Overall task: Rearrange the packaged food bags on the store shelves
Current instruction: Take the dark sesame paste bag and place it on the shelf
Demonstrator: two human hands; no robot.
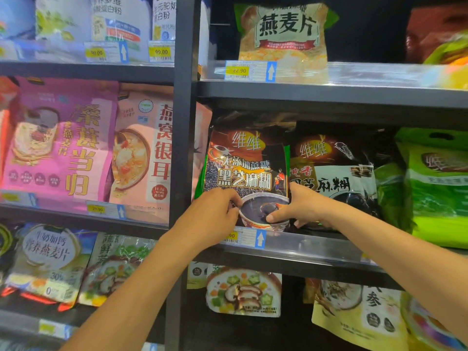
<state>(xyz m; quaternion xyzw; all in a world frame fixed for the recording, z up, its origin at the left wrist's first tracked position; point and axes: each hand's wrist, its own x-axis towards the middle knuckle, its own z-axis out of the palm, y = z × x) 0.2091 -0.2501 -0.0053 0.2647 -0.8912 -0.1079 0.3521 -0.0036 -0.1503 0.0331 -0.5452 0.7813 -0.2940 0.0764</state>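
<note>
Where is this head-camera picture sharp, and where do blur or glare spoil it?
Head view: the black sesame bag gripped by the left hand and right hand is sharp; head view, far right: the green bag and red bag are smeared; head view, upper shelf: glare whitens the clear price strip.

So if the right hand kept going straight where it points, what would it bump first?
The right hand grips the black sesame bag, so it would press into that bag first. Past it, it would probably slide along the dark bag next to it, but depth is unclear here.
</note>
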